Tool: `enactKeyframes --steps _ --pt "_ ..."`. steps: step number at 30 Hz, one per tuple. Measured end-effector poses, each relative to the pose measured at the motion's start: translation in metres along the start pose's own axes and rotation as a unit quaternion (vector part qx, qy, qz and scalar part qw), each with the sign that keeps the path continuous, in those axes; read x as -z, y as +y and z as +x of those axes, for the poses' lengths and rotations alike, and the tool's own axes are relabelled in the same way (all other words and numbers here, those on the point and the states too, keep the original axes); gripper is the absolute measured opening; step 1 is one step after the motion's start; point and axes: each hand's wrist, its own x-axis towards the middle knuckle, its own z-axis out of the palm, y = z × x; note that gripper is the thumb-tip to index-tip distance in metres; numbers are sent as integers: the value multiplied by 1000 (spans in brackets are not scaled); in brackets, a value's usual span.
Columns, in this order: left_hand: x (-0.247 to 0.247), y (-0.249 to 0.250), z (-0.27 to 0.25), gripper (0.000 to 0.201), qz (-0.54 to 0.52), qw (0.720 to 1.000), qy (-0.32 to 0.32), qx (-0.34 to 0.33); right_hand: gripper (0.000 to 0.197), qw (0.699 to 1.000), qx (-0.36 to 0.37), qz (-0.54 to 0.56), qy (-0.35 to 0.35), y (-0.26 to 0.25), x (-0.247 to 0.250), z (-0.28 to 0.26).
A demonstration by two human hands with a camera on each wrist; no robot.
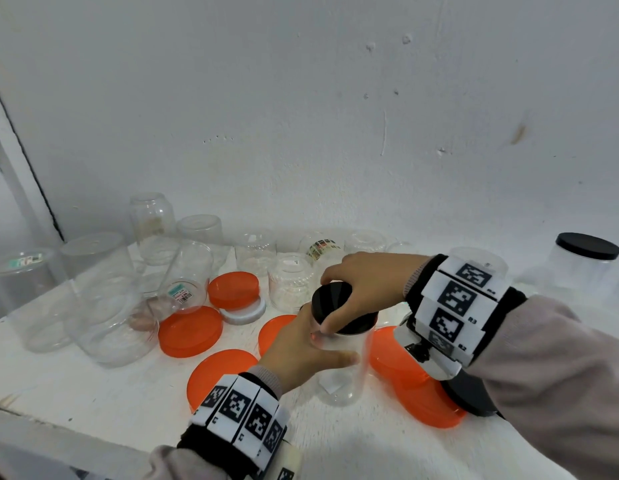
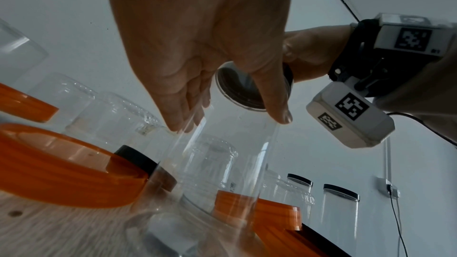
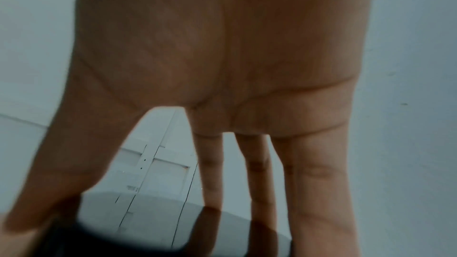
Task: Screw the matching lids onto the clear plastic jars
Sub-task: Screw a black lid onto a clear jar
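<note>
Left hand [image 1: 301,351] round clear jar [image 1: 342,372] — black lid [image 1: 339,308] under right-hand fingers [image 1: 330,323]

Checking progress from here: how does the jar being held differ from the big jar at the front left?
The held jar is slim, upright and topped by a black lid that the right hand grips; the left hand steadies it. The big jar is wider, lidless and untouched. Both are clear plastic.

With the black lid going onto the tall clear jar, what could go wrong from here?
The black lid looks tilted on the tall clear jar, so it may cross-thread as the right hand turns it. The left hand holds the jar high, so its base could skid into the orange lids crowded beside it.
</note>
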Motion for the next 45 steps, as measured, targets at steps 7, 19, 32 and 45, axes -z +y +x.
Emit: enactKeyframes --steps 7,19,32,45 --pt "0 -1 0 78 0 1000 -2 3 81 1000 -5 20 -11 0 -5 -1" --pt "0 -2 0 72 -8 1000 -2 1 78 999 -23 -4 35 -1 -16 -1" --pt "0 -5 2 70 -5 1000 -2 4 80 1000 -5 24 17 6 -10 0" --pt "-1 -8 3 69 -1 1000 13 -6 69 998 26 50 41 10 -19 -8"
